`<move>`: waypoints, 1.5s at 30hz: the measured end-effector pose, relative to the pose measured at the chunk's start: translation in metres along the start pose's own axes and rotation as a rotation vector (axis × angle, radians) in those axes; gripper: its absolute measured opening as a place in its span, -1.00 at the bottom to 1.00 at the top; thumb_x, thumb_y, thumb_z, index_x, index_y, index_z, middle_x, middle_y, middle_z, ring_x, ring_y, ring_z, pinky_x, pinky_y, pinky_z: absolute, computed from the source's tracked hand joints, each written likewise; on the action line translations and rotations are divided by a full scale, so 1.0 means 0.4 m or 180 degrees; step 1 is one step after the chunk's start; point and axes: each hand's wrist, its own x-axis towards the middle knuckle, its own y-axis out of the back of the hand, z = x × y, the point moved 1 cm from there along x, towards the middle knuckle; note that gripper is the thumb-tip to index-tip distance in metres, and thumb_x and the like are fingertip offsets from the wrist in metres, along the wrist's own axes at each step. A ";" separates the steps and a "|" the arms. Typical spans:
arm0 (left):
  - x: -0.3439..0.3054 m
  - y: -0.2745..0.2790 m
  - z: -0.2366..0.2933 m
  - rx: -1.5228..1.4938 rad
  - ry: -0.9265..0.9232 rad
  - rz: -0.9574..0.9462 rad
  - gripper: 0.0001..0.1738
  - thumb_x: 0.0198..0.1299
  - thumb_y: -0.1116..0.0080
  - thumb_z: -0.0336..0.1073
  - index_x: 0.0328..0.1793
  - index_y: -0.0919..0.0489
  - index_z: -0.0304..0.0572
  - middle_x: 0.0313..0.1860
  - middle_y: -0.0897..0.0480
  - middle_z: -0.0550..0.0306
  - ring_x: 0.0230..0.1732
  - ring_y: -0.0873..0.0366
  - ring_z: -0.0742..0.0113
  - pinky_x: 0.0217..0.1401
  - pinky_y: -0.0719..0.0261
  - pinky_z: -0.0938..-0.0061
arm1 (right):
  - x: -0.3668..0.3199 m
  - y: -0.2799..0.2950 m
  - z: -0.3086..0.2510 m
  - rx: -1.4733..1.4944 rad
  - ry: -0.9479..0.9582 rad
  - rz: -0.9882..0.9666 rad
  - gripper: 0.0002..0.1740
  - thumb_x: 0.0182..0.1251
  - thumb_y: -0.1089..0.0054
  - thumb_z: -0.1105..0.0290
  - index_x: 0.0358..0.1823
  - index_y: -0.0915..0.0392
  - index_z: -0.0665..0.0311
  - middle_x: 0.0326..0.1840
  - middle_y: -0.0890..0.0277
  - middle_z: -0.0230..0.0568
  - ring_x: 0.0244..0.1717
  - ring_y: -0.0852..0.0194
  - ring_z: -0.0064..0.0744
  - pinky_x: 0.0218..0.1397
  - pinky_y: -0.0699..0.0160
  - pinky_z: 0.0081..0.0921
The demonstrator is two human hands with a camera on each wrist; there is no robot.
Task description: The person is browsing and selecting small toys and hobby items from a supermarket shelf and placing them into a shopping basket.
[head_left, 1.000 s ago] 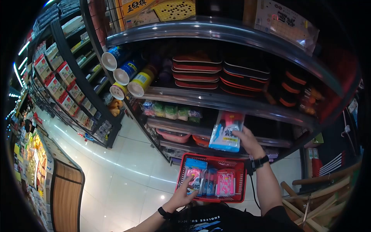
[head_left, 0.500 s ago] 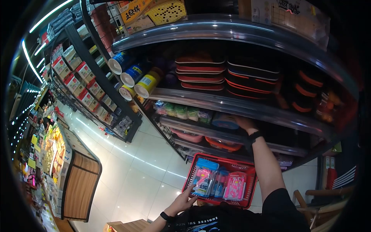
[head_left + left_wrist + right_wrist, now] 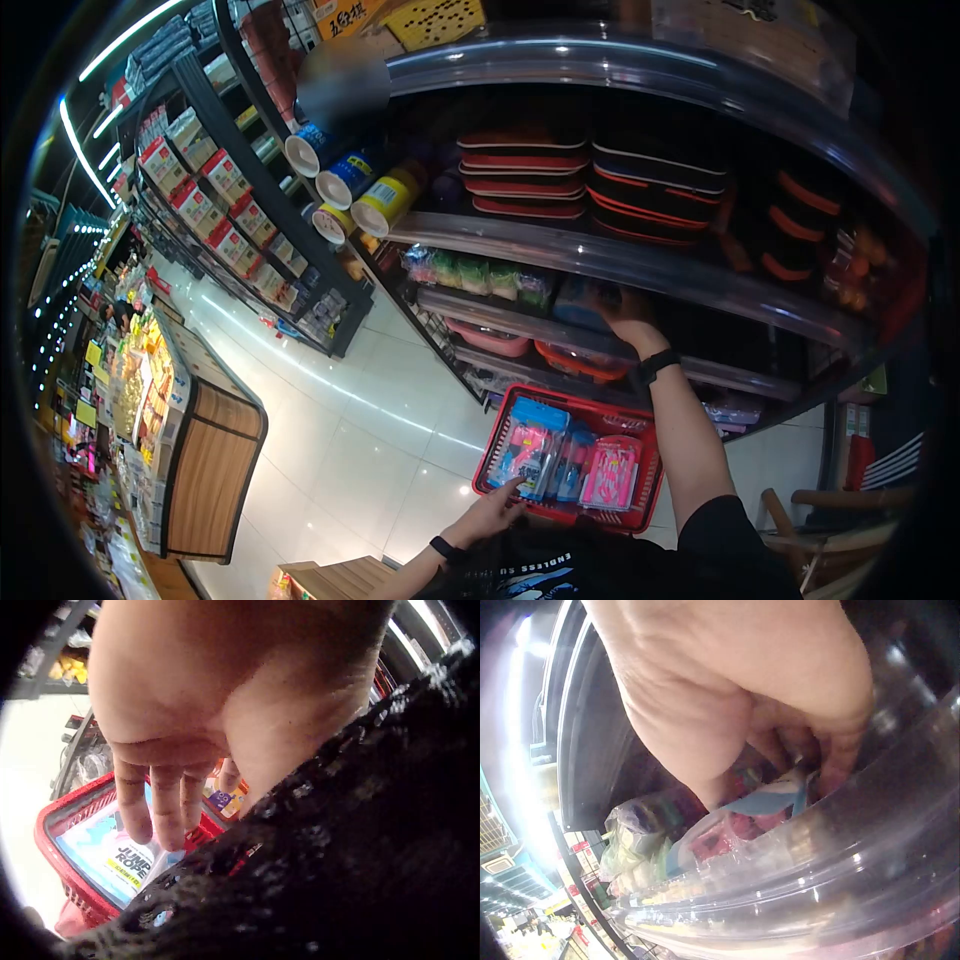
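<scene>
Reaching into the shelf, my right hand [image 3: 628, 318] pinches the top of a blue-edged jump rope pack [image 3: 761, 804]. Its thumb and fingers curl over the edge, and pink shows through the clear plastic. My left hand [image 3: 483, 520] is at the near left of a red shopping basket [image 3: 75, 796]. The fingers point down, relaxed, over another jump rope pack [image 3: 120, 855] with a blue top and pink contents. Beside that pack in the basket lie a narrower blue pack [image 3: 572, 465] and a bright pink pack [image 3: 612, 472].
A clear shelf lip [image 3: 600, 255] runs above my right hand. Green and white bagged bundles [image 3: 478, 275] lie left of it. Higher up are stacked red-and-black cases [image 3: 525, 178] and yellow and blue tubes [image 3: 385, 205]. A wooden counter [image 3: 210, 470] stands at left.
My right hand has carried the jump rope pack from above the basket onto the shelf and still holds it there. My left hand stays by the basket.
</scene>
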 end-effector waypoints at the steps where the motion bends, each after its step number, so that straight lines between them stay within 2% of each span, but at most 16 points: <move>1: 0.000 0.004 -0.016 0.0058 -0.0322 0.0148 -0.32 0.38 -0.20 -0.16 0.56 -0.28 -0.17 -0.02 -0.70 -0.33 0.00 -0.71 -0.19 0.05 -0.65 0.11 | -0.004 0.002 -0.014 0.0002 0.0021 -0.0038 -0.15 0.25 -0.33 -0.14 0.47 -0.35 0.15 0.43 -0.39 0.18 0.43 -0.35 0.18 0.43 -0.42 -0.13; 7: 0.033 0.033 -0.130 0.0021 -0.0323 0.0136 -0.36 0.34 -0.20 -0.18 0.50 -0.34 -0.17 -0.04 -0.70 -0.31 0.03 -0.67 -0.25 0.08 -0.64 0.05 | 0.008 -0.017 0.000 -0.0071 0.0024 -0.0044 -0.15 0.26 -0.32 -0.22 0.43 -0.39 0.15 0.35 -0.48 0.14 0.37 -0.44 0.16 0.35 -0.48 -0.15; 13: 0.094 0.057 -0.252 0.0207 -0.0201 0.0054 -0.32 0.28 -0.24 -0.13 0.46 -0.37 -0.26 0.27 -0.52 -0.39 0.23 -0.56 -0.30 0.28 -0.57 0.04 | -0.023 -0.003 -0.014 -0.0004 -0.0039 0.0188 -0.12 0.27 -0.28 -0.26 0.43 -0.39 0.20 0.32 -0.52 0.17 0.37 -0.42 0.22 0.33 -0.48 -0.15; 15: 0.111 0.057 -0.290 0.0284 -0.0238 0.0061 -0.31 0.27 -0.25 -0.12 0.47 -0.37 -0.25 0.31 -0.49 -0.40 0.27 -0.53 -0.31 0.32 -0.55 0.04 | -0.078 0.000 -0.046 -0.0477 0.0083 0.0628 -0.25 0.35 -0.31 -0.08 0.38 -0.44 0.29 0.23 -0.61 0.11 0.26 -0.59 0.05 0.24 -0.55 -0.25; 17: 0.125 0.061 -0.316 0.0383 -0.0303 0.0121 -0.30 0.26 -0.26 -0.12 0.47 -0.37 -0.23 0.34 -0.47 -0.40 0.30 -0.51 -0.32 0.35 -0.53 0.04 | -0.136 0.002 -0.073 0.0696 0.0198 0.1617 -0.50 0.48 -0.24 0.19 0.29 -0.51 0.37 0.07 -0.69 -0.04 0.04 -0.69 -0.28 0.10 -0.58 -0.41; 19: 0.142 0.058 -0.342 0.0402 -0.0054 -0.0121 -0.28 0.23 -0.27 -0.12 0.49 -0.35 -0.21 0.43 -0.39 -0.39 0.35 -0.47 -0.35 0.39 -0.50 0.04 | -0.235 0.007 -0.135 0.0485 0.0152 0.1810 -0.72 0.55 -0.13 0.36 0.13 -0.58 0.38 -0.11 -0.68 -0.24 -0.15 -0.60 -0.57 -0.05 -0.55 -0.57; 23: 0.167 0.041 -0.387 0.0090 -0.0292 -0.0301 -0.25 0.24 -0.26 -0.11 0.51 -0.32 -0.19 0.47 -0.34 -0.39 0.38 -0.43 -0.37 0.42 -0.47 0.03 | -0.450 -0.184 -0.119 0.1812 -0.0726 0.0525 -0.88 0.54 -0.14 0.42 -0.09 -0.62 0.29 -0.27 -0.61 -0.37 -0.33 -0.54 -0.65 -0.25 -0.51 -0.66; 24: 0.173 0.036 -0.387 0.0173 -0.0243 -0.0386 -0.24 0.24 -0.25 -0.09 0.52 -0.31 -0.19 0.48 -0.33 -0.38 0.38 -0.43 -0.36 0.43 -0.46 0.03 | -0.503 -0.249 -0.078 0.2008 -0.1112 -0.0207 -0.83 0.53 -0.15 0.46 0.03 -0.62 0.33 -0.19 -0.65 -0.30 -0.24 -0.64 -0.51 -0.15 -0.65 -0.55; 27: 0.173 0.036 -0.367 0.0238 -0.0131 -0.0582 -0.22 0.26 -0.24 -0.06 0.54 -0.29 -0.22 0.49 -0.32 -0.38 0.39 -0.43 -0.34 0.45 -0.44 0.06 | -0.646 -0.456 0.050 0.1264 -0.1272 -0.1202 -0.71 0.45 -0.29 0.28 0.05 -0.65 0.31 -0.17 -0.66 -0.29 -0.22 -0.63 -0.46 -0.15 -0.64 -0.47; 29: 0.172 0.045 -0.360 0.0258 -0.0071 -0.0683 -0.20 0.27 -0.23 -0.04 0.55 -0.27 -0.25 0.48 -0.33 -0.38 0.39 -0.44 -0.31 0.45 -0.43 0.08 | -0.666 -0.517 0.058 0.1137 -0.2188 -0.1818 -0.53 0.41 -0.31 0.07 -0.02 -0.66 0.41 -0.16 -0.73 -0.18 -0.13 -0.69 -0.37 -0.06 -0.64 -0.37; 32: 0.175 0.038 -0.366 -0.0166 0.0276 -0.1077 -0.16 0.32 -0.20 -0.02 0.57 -0.23 -0.41 0.43 -0.41 -0.42 0.39 -0.47 -0.22 0.46 -0.43 0.16 | -0.725 -0.682 0.178 0.1010 -0.2440 -0.1837 -0.35 0.27 -0.39 -0.11 -0.01 -0.66 0.44 -0.07 -0.73 0.00 -0.02 -0.71 -0.24 0.05 -0.63 -0.33; 33: 0.177 0.026 -0.381 -0.0293 0.0331 -0.1109 -0.15 0.32 -0.21 -0.03 0.59 -0.21 -0.38 0.37 -0.48 -0.41 0.37 -0.51 -0.17 0.44 -0.45 0.19 | -0.729 -0.703 0.167 0.1278 -0.2523 -0.1680 -0.45 0.32 -0.40 0.00 0.07 -0.65 0.36 -0.02 -0.70 -0.13 -0.02 -0.68 -0.31 0.00 -0.66 -0.35; 35: 0.162 0.046 -0.353 -0.0191 0.0389 -0.1170 -0.13 0.31 -0.21 -0.02 0.61 -0.19 -0.37 0.31 -0.55 -0.38 0.33 -0.55 -0.12 0.42 -0.47 0.21 | -0.725 -0.715 0.148 0.0705 -0.2223 -0.1376 -0.36 0.23 -0.43 -0.07 0.07 -0.65 0.37 0.04 -0.71 0.03 0.08 -0.70 -0.16 0.12 -0.64 -0.28; 41: 0.130 0.061 -0.305 -0.0276 0.0590 -0.0867 -0.17 0.34 -0.22 -0.02 0.60 -0.22 -0.33 0.24 -0.61 -0.34 0.29 -0.59 -0.08 0.35 -0.52 0.23 | -0.716 -0.671 0.123 0.0375 -0.2068 -0.1711 -0.27 0.18 -0.38 -0.15 0.08 -0.63 0.41 0.04 -0.68 0.22 0.10 -0.69 0.04 0.16 -0.59 -0.23; 43: 0.129 0.022 -0.388 -0.0448 0.0647 -0.0787 -0.24 0.38 -0.20 -0.06 0.57 -0.26 -0.31 0.27 -0.60 -0.30 0.30 -0.59 -0.05 0.34 -0.53 0.22 | -0.717 -0.603 0.096 0.0391 -0.2042 -0.1610 -0.31 0.20 -0.36 -0.13 0.04 -0.64 0.40 0.01 -0.68 0.21 0.07 -0.69 0.06 0.14 -0.59 -0.19; 45: 0.126 0.031 -0.393 -0.1214 0.0216 -0.0209 -0.36 0.42 -0.19 -0.16 0.52 -0.33 -0.28 0.27 -0.62 -0.22 0.27 -0.61 0.01 0.30 -0.56 0.24 | -0.714 -0.527 0.080 0.0749 -0.1562 -0.1470 -0.31 0.22 -0.34 -0.15 0.02 -0.63 0.41 -0.02 -0.68 0.20 0.04 -0.69 0.08 0.12 -0.59 -0.18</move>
